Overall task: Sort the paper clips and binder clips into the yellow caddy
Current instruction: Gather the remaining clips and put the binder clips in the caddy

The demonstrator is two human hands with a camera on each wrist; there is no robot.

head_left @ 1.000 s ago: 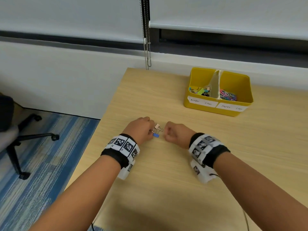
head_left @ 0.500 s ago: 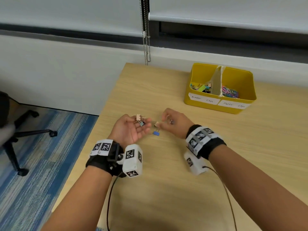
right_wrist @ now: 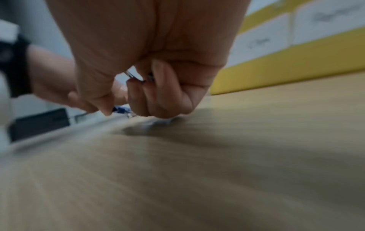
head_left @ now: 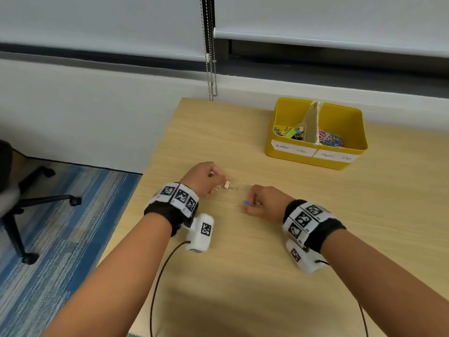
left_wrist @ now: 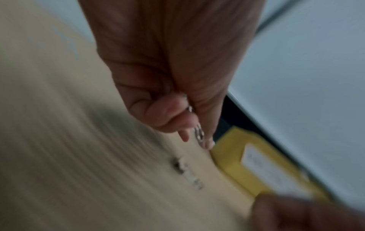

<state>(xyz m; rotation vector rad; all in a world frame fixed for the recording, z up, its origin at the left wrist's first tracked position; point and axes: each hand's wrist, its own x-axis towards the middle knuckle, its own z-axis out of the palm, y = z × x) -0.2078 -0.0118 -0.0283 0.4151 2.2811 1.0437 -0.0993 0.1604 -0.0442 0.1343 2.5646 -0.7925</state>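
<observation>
one yellow caddy (head_left: 315, 160) with two compartments stands far right on the table (head_left: 243, 276); binder clips fill its left compartment, paper clips its right. one beige binder clip (head_left: 227, 185) lies on the table beside the left hand (head_left: 201, 178), whose curled fingers pinch a metal clip (left_wrist: 198, 133). the right hand (head_left: 264, 203) pinches one blue binder clip (head_left: 247, 203) at the table surface. half a second ago the left palm faced up holding clips; now it is turned down.
</observation>
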